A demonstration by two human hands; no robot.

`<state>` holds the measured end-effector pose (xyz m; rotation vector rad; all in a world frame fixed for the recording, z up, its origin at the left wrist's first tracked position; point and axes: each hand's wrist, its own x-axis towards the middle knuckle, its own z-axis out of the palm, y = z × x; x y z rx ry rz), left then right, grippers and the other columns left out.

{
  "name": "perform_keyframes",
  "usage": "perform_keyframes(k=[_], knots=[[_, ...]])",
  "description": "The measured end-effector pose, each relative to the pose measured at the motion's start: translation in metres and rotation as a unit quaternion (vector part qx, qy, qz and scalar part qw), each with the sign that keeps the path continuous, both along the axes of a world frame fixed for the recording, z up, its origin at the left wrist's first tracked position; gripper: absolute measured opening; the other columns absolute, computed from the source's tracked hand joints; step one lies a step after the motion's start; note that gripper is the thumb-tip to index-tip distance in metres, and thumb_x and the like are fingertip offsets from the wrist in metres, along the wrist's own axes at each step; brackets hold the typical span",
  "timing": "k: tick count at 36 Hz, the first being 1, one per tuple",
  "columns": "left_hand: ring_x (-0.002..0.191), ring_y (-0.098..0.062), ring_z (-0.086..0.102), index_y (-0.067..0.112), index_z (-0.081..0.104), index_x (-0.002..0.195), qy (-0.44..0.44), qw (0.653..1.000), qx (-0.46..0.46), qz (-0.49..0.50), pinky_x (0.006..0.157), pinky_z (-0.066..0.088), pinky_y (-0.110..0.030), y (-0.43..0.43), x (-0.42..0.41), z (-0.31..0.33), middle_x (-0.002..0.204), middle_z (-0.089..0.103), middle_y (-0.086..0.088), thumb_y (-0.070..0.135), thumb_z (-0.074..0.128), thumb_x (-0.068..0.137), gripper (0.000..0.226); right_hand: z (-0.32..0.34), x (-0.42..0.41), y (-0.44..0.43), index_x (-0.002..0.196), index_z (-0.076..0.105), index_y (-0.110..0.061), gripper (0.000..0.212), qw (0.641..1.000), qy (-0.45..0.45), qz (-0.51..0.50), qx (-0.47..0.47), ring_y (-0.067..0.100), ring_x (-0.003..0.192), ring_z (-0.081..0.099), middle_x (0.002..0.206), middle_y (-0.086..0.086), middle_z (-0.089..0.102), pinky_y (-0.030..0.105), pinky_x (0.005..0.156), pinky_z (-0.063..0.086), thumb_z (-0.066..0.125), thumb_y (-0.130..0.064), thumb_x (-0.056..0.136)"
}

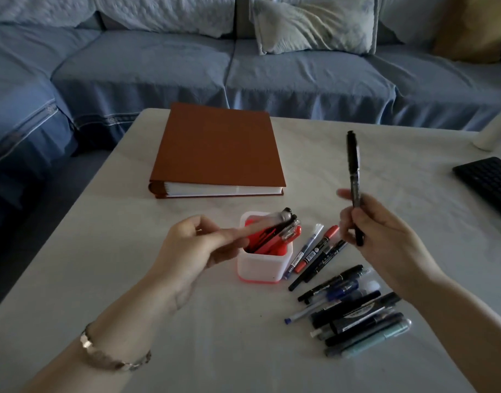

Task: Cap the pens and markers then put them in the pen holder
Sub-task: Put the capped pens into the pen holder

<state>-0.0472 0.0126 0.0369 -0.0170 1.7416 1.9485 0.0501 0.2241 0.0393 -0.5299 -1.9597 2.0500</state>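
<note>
Far behind the pen holder, a blue-covered sofa across the whole top of the view, with a pale pillow propped against its back. Under the pen holder, a table draped in a white cloth. Directly behind the pen holder, lying flat and shut, a brown ring binder, pages edge-on toward the viewer. Well to the right of the pen holder, at the table's edge, a black keyboard, only partly in view.

Left of the pen holder, the left hand: forefinger stretched straight out across the holder's mouth, other fingers loosely curled, nothing gripped; cannot tell whether the fingertip touches the pens inside. Right of the pen holder and raised above the table, the right hand, fingers and thumb curled round the lower part of a black marker, held nearly upright.

The pen holder itself: white, square-sided, red inside and at the base, already holding several pens leaning toward its right rim. Right of the pen holder and nearer the viewer, a loose heap of pens, black, blue and teal, lying roughly side by side on the cloth. Just beside the pen holder's right wall, a few slanted pens, among them 1 red-capped marker. Well to the left of the pen holder and nearest the viewer, a metal bracelet on the left wrist.
</note>
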Motion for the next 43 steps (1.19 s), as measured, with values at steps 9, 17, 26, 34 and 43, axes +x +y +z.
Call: perform_keyframes(k=[9,17,26,34,43], knots=[[0.049,-0.006,0.045,0.014,0.052,0.106,0.020,0.996,0.090,-0.018,0.051,0.040,-0.020,0.011,0.006,-0.013,0.064,0.056,0.001,0.014,0.039,0.095,0.017,0.002,-0.017,-0.029,0.086,0.045,-0.011,0.034,0.992,0.089,-0.027,-0.080,0.025,0.093,0.064,0.079,0.006,0.064,0.036,0.091,0.052,0.028,0.018,0.088],[0.079,-0.006,0.066,0.024,0.051,0.087,0.196,0.980,-0.031,-0.016,0.067,0.051,-0.014,0.036,-0.002,-0.023,0.082,0.066,-0.003,-0.001,0.046,0.090,0.026,-0.017,-0.038,-0.058,0.076,0.046,-0.022,0.038,0.990,0.064,-0.105,0.065,0.014,0.085,0.061,0.082,0.000,0.060,0.016,0.070,0.051,0.041,0.016,0.080],[0.080,-0.008,0.063,0.040,0.043,0.097,0.333,0.934,-0.113,-0.063,0.070,0.052,-0.018,0.039,-0.005,-0.039,0.079,0.058,0.012,0.001,0.056,0.084,0.043,-0.030,-0.042,-0.058,0.093,0.040,-0.037,0.029,0.984,0.027,-0.096,0.150,0.006,0.082,0.055,0.105,-0.007,0.057,0.018,0.072,0.046,0.043,-0.008,0.091],[0.090,-0.002,0.052,0.017,0.056,0.116,0.515,0.824,-0.219,-0.083,0.082,0.034,0.002,0.022,-0.011,-0.055,0.093,0.055,0.009,0.000,0.059,0.082,0.038,-0.050,-0.024,-0.013,0.101,0.055,-0.029,0.025,0.944,-0.078,-0.130,0.292,0.017,0.104,0.055,0.107,-0.007,0.056,0.029,0.087,0.047,0.046,-0.008,0.090],[0.129,0.010,0.024,0.049,0.004,0.131,0.345,0.894,-0.182,-0.219,0.105,0.022,-0.013,0.012,-0.008,-0.057,0.142,0.023,0.024,0.049,0.062,0.068,0.085,-0.080,-0.019,0.043,0.132,0.023,-0.004,0.076,0.845,-0.432,-0.035,0.313,0.021,0.064,0.056,0.092,0.017,0.061,0.030,0.052,0.049,0.057,-0.050,0.082]])
